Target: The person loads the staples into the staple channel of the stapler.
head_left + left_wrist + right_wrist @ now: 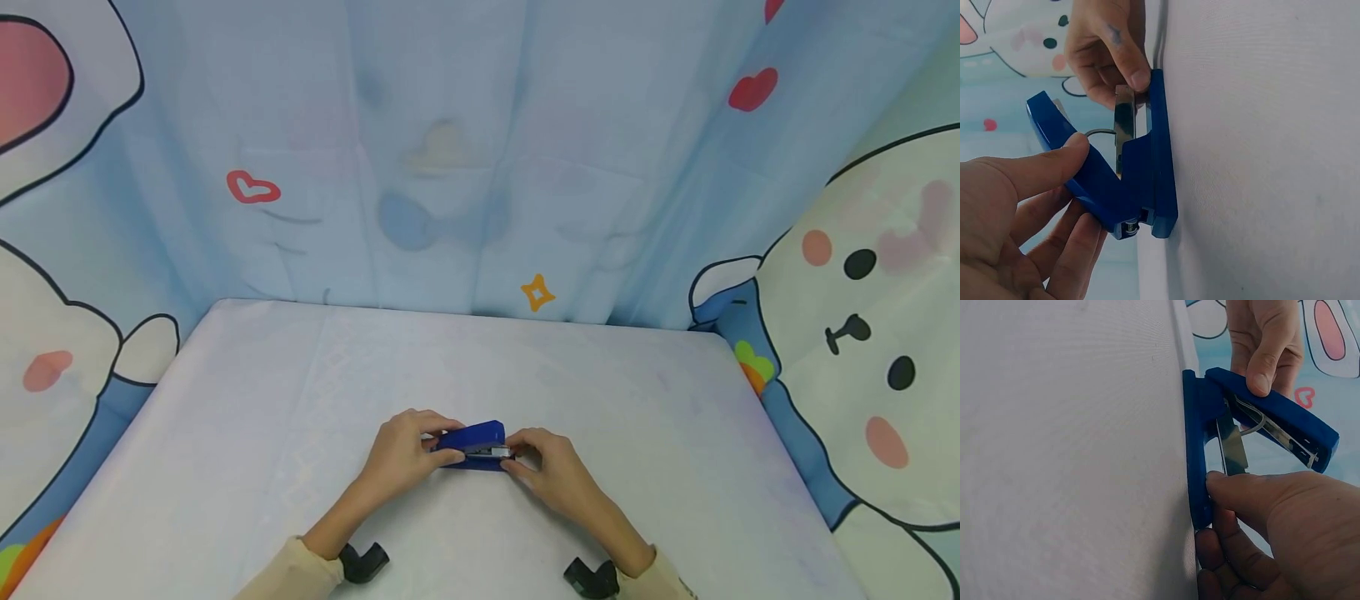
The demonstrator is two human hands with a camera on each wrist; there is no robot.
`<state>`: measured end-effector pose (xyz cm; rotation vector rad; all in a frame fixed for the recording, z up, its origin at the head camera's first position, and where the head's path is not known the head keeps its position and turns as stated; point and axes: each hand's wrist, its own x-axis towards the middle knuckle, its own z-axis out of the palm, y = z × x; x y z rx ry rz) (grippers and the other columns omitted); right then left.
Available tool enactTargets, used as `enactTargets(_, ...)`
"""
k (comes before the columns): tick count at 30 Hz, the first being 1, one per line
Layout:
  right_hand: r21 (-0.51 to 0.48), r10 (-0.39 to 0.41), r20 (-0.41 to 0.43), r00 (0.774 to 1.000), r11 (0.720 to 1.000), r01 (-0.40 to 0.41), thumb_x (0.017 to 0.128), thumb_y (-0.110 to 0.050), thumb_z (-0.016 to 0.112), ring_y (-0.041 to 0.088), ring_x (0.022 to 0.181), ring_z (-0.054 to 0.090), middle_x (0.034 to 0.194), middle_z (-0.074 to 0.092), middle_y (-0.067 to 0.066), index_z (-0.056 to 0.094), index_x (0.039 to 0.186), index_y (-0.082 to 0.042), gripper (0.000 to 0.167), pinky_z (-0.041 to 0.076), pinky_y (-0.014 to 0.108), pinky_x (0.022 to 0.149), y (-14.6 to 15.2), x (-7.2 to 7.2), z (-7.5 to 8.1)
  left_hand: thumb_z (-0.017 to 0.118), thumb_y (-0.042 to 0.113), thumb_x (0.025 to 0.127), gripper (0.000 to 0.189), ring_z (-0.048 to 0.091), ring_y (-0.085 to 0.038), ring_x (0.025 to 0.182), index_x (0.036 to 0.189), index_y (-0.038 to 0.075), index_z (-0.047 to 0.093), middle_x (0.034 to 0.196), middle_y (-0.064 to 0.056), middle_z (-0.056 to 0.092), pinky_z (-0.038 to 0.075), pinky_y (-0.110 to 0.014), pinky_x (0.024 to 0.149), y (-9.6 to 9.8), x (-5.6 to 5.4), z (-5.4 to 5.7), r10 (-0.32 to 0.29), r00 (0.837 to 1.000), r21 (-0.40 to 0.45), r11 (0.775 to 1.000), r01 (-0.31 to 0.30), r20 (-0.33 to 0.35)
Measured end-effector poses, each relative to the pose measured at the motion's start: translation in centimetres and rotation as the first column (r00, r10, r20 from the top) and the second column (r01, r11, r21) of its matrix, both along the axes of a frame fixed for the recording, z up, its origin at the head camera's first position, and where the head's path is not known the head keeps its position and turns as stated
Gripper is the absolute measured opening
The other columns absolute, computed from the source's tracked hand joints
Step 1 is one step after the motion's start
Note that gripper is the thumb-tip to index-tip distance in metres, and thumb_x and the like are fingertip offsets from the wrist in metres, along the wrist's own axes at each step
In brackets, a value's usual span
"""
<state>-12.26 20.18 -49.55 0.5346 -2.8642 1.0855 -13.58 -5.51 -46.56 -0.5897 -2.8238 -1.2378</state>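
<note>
A blue stapler (pixel 480 434) sits on the white table with its top lifted away from the base. My left hand (pixel 405 450) grips the raised top cover (pixel 1094 181) near the hinge end, thumb on one side and fingers on the other. At the opposite end, my right hand (pixel 558 475) pinches the front of the blue base (pixel 1196 444) between thumb and fingers. Between cover and base shows the metal staple magazine (pixel 1125 115), joined to the cover by a curved metal strip (pixel 1255 427). My right thumb partly hides the magazine's front end in the right wrist view.
The white-covered table (pixel 247 392) extends around both hands. A light blue cartoon-print curtain (pixel 450 167) hangs behind its far edge, with printed panels on both sides. Black camera mounts (pixel 364 563) are worn at both wrists, beside beige sleeves (pixel 288 575).
</note>
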Motion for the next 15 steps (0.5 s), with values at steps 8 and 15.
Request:
enactTargets(8,-0.015,0.014,-0.006,1.0,1.0,-0.014,0.089,-0.008,0.084,0.012,0.094,0.073,0.101,0.078,-0.002,0.076,0.107,-0.013,0.02,0.061,0.032,0.088,0.08,-0.06,-0.11,0.09,0.028,0.085,0.031,0.065,-0.01,0.091,0.114,0.022,0.083,0.11,0.005,0.082,0.049,-0.021,0.075,0.37,0.09,-0.04,-0.005,0.996,-0.06,0.998,0.0,-0.085)
enactTargets(15,-0.011,0.012,-0.012,1.0,1.0,-0.012,0.089,-0.008,0.084,0.014,0.094,0.074,0.1,0.077,-0.001,0.076,0.104,-0.012,0.018,0.061,0.032,0.087,0.1,-0.04,-0.1,0.09,0.031,0.084,0.031,0.058,-0.007,0.084,0.113,0.024,0.084,0.108,0.007,0.082,0.042,-0.02,0.07,0.71,0.09,-0.17,-0.002,0.994,-0.106,0.994,-0.009,-0.106)
